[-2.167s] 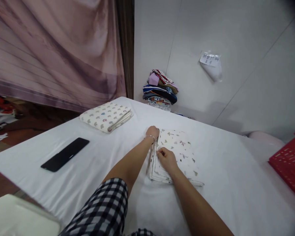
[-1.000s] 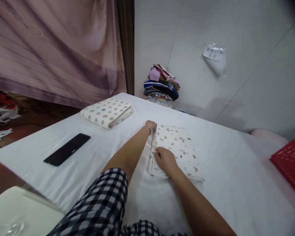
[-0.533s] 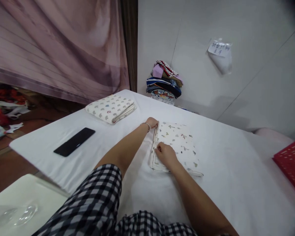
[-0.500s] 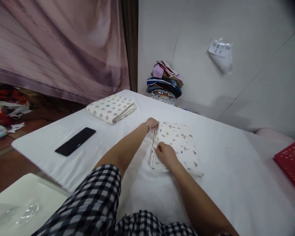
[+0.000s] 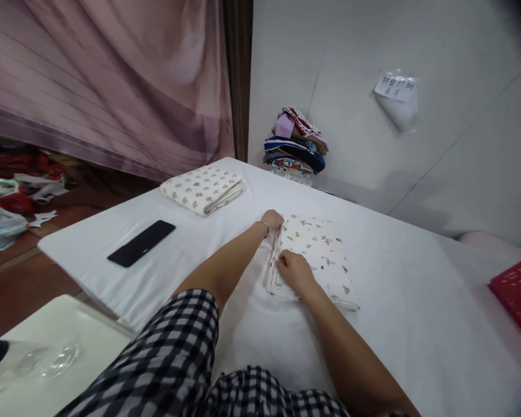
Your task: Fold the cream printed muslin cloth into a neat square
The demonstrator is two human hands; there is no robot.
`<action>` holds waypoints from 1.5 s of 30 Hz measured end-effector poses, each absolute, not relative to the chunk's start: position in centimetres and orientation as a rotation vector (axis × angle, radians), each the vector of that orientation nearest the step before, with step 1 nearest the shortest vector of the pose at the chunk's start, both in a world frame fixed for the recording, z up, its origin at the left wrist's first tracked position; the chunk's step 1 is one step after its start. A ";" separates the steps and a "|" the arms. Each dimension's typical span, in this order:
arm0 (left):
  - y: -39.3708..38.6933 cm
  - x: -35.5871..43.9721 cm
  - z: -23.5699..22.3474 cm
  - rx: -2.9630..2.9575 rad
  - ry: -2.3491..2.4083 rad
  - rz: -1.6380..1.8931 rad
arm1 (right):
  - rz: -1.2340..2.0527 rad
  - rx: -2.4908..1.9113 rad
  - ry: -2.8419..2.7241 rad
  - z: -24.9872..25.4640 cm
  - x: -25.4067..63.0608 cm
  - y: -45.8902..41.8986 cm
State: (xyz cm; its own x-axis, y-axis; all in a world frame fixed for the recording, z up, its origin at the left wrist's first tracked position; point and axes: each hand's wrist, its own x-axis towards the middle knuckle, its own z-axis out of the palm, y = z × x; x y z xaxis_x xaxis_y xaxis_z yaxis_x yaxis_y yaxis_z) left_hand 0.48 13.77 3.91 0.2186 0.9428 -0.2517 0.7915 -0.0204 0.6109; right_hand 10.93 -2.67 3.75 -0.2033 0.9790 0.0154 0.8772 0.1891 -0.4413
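A folded white cloth point(image 5: 319, 246) printed with small animals and plants lies flat on the white-covered table point(image 5: 399, 313). At its far left corner, my left hand point(image 5: 272, 219) has its fingers closed on the layered edge. Nearer to me, my right hand point(image 5: 294, 269) rests over the left side of the same cloth. Its fingers are curled and pinched at the edge, and the fingertips are partly hidden. To the left on the table is a second folded cloth point(image 5: 204, 188), white with grey mushroom-like prints, which neither hand touches.
A black phone point(image 5: 142, 243) lies on the table's left part. Behind the far edge rises a stack of folded clothes point(image 5: 294, 142) against the wall. A red perforated container point(image 5: 518, 295) stands at the right. A pale stool point(image 5: 87, 324) holding a clear plastic item is at lower left.
The view has shifted slightly, so the surroundings appear a little further right. Both hands stay at the left edge of the folded cloth, with hardly any movement.
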 end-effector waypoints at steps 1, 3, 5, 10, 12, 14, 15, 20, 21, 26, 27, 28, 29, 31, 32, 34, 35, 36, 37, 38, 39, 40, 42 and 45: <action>13.6 0.5 4.0 1.804 1.601 0.315 | 0.505 -1.764 -2.178 3.8 10.9 -2.7; 13.0 0.3 4.1 1.709 1.596 0.374 | 0.526 -1.757 -2.182 3.9 11.0 -2.7; 12.2 0.0 4.3 1.627 1.581 0.417 | 0.532 -1.746 -2.178 3.8 10.9 -2.7; 10.0 -1.2 4.4 1.492 1.511 0.468 | 0.540 -1.678 -2.153 3.5 11.2 -2.5; 8.9 -1.6 4.3 1.459 1.482 0.476 | 0.579 -1.613 -2.130 3.7 11.6 -2.4; 7.7 -2.1 4.1 1.430 1.459 0.483 | 0.610 -1.580 -2.083 4.0 12.2 -2.3; 7.1 -2.3 4.0 1.413 1.449 0.486 | 0.622 -1.577 -2.059 4.3 12.5 -2.3; 3.7 -3.4 4.0 1.314 1.389 0.523 | 0.681 -1.550 -2.105 5.1 13.6 -4.1; 3.0 -3.6 4.1 1.303 1.390 0.530 | 0.675 -1.534 -2.142 5.2 13.7 -4.6; 0.0 -4.2 4.6 1.326 1.381 0.538 | 0.633 -1.493 -2.255 5.1 13.8 -6.5; -0.5 -4.2 4.6 1.341 1.373 0.534 | 0.635 -1.481 -2.271 5.1 13.9 -6.7; -1.0 -4.3 4.6 1.357 1.366 0.526 | 0.639 -1.468 -2.289 5.1 13.9 -6.8; -1.4 -4.3 4.5 1.372 1.360 0.514 | 0.640 -1.457 -2.305 5.0 14.0 -6.8; -2.3 -4.3 4.5 1.409 1.350 0.486 | 0.639 -1.448 -2.328 4.9 14.0 -6.8; -2.6 -4.3 4.5 1.429 1.349 0.476 | 0.640 -1.444 -2.332 4.8 14.0 -6.8; -3.2 -4.4 4.3 1.467 1.352 0.463 | 0.651 -1.419 -2.322 4.5 14.1 -6.7; -3.4 -4.4 4.2 1.480 1.356 0.460 | 0.661 -1.400 -2.310 4.4 14.1 -6.7; -3.6 -4.4 4.1 1.488 1.359 0.458 | 0.673 -1.378 -2.296 4.2 14.2 -6.6; -3.8 -4.5 4.0 1.495 1.359 0.457 | 0.685 -1.360 -2.278 4.1 14.2 -6.6; -3.9 -4.5 3.9 1.501 1.358 0.457 | 0.694 -1.348 -2.255 4.1 14.2 -6.6; -4.1 -4.5 3.7 1.507 1.358 0.460 | 0.702 -1.338 -2.228 4.0 14.2 -6.6; -4.2 -4.5 3.6 1.514 1.357 0.466 | 0.708 -1.325 -2.203 4.0 14.2 -6.6; -4.5 -4.6 3.4 1.524 1.352 0.478 | 0.720 -1.291 -2.178 4.1 14.0 -6.7; -4.7 -4.6 3.0 1.515 1.365 0.490 | 0.732 -1.263 -2.206 4.1 13.9 -6.7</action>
